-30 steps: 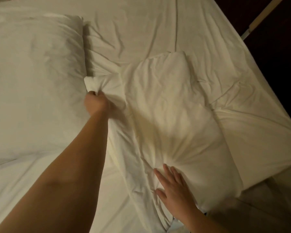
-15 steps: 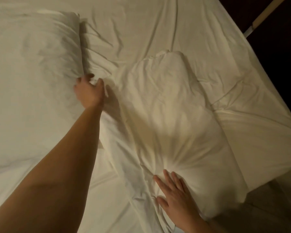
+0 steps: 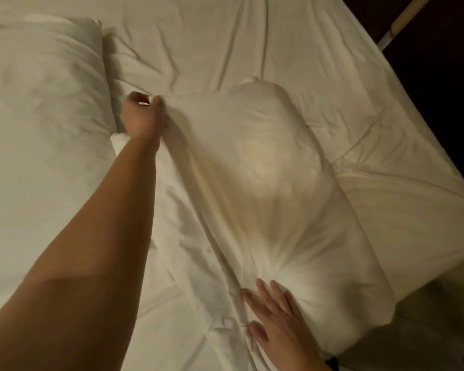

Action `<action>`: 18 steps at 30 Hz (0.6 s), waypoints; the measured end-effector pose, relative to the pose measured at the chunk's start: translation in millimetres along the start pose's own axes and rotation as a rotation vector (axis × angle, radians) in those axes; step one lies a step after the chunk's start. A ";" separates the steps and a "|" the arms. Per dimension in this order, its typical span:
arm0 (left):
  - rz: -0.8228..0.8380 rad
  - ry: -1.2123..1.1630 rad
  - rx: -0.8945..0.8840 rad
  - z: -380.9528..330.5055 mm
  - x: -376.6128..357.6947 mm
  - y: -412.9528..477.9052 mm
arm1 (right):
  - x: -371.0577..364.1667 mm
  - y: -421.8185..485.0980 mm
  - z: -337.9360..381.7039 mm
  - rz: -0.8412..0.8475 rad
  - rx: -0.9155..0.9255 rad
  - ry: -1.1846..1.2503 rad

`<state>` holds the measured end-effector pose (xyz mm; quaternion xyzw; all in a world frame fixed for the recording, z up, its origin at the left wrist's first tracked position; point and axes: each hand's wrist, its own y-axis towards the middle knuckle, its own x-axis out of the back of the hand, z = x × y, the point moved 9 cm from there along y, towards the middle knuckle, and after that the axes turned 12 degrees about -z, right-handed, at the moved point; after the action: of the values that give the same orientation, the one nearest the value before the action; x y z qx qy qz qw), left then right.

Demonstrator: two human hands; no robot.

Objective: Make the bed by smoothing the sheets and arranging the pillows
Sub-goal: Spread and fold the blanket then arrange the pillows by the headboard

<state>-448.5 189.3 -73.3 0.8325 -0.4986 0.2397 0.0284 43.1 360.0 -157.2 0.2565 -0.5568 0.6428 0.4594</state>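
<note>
The bed fills nearly the whole view, covered by a white sheet that is creased, with long folds running down from the top edge and shorter wrinkles between the two pillows. The bed's right edge runs diagonally; beyond it lies dark floor.

The left pillow lies flat at the upper left, white, its right edge straight and casting a shadow on the sheet beside it.

The middle pillow lies on the sheet toward the right side, slanting from the centre of the bed down to the near right edge. Its case is loose on its left side, where slack cloth lies in folds on the sheet. Its near end is dented, with creases fanning out from the dent.

A bare left forearm reaches from the lower left across the bed.

The right grip lies flat on the middle pillow's near end, fingers straight and spread, pressing into the dent.

The left grip is at the middle pillow's far left corner, just beside the left pillow. It is blurred; its fingers are curled and pinch the edge of the case, which runs taut and straight from the fingertips to the right.

A pale pole slants across the dark top right corner.
</note>
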 end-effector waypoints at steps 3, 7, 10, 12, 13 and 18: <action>-0.065 0.040 -0.079 11.8 39.7 30.0 | 6.5 -3.8 3.7 -0.024 0.030 0.016; -0.135 0.190 -0.107 46.4 83.4 50.7 | 8.7 -11.1 9.9 -0.013 0.107 0.006; -0.117 0.264 0.019 84.6 94.0 36.3 | 4.4 -15.7 10.7 -0.005 0.139 -0.007; -0.073 0.266 0.121 106.2 88.7 23.9 | 0.8 -15.9 8.6 0.011 0.142 -0.020; -0.040 0.247 0.163 108.6 83.2 15.5 | -0.5 -15.3 7.4 0.017 0.141 -0.024; 0.197 0.190 0.171 96.0 53.8 -28.9 | 0.9 -12.8 5.6 0.026 0.102 -0.006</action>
<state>-367.7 132.3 -129.6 0.7524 -0.5509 0.3605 -0.0190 52.9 354.4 -149.0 0.2745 -0.5280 0.6754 0.4355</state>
